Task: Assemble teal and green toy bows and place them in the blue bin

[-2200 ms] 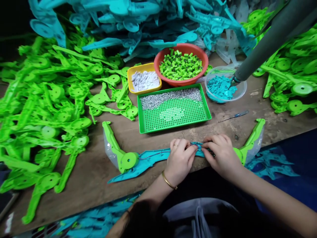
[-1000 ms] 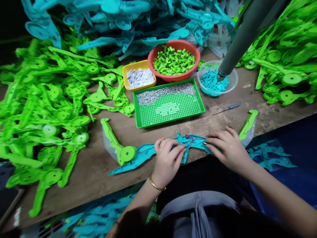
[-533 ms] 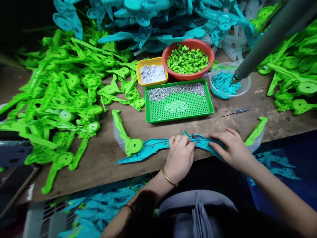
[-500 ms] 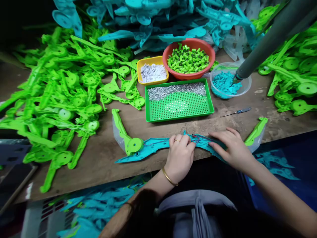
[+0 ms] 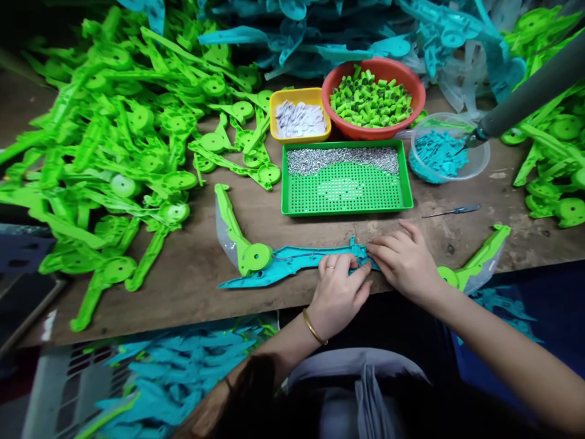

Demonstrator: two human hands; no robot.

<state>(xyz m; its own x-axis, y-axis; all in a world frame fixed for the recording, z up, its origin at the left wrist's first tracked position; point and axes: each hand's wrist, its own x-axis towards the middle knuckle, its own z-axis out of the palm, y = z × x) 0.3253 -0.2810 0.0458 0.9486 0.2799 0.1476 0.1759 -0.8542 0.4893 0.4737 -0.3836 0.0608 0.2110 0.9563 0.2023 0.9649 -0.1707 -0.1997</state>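
Note:
A long blue plastic shell (image 5: pixel 297 259) lies along the front of the bench, with thin dark wire running inside it. A green curved arm with a round hub (image 5: pixel 255 258) joins its left end; another green arm (image 5: pixel 479 262) stands at the right, its joint partly behind my right wrist. Around the middle of the shell, the curled fingers of my left hand (image 5: pixel 340 286) grip it, thumb toward the right. My right hand (image 5: pixel 404 259) bends over the shell just beside, fingertips pressed together close to my left thumb. Whatever lies under the fingertips is hidden.
Behind the shell sit a green perforated tray (image 5: pixel 347 210) of small screws, a yellow tub (image 5: pixel 277 135) and a red bowl (image 5: pixel 372 131) of green pieces. A screwdriver (image 5: pixel 457 210) lies at right, below a clear tub (image 5: pixel 484 160). Green parts (image 5: pixel 114 152) heap at left.
My right hand has moved left along the shell, from its right part to the middle, beside my left hand. The right green arm's hub now shows. The view has shifted slightly.

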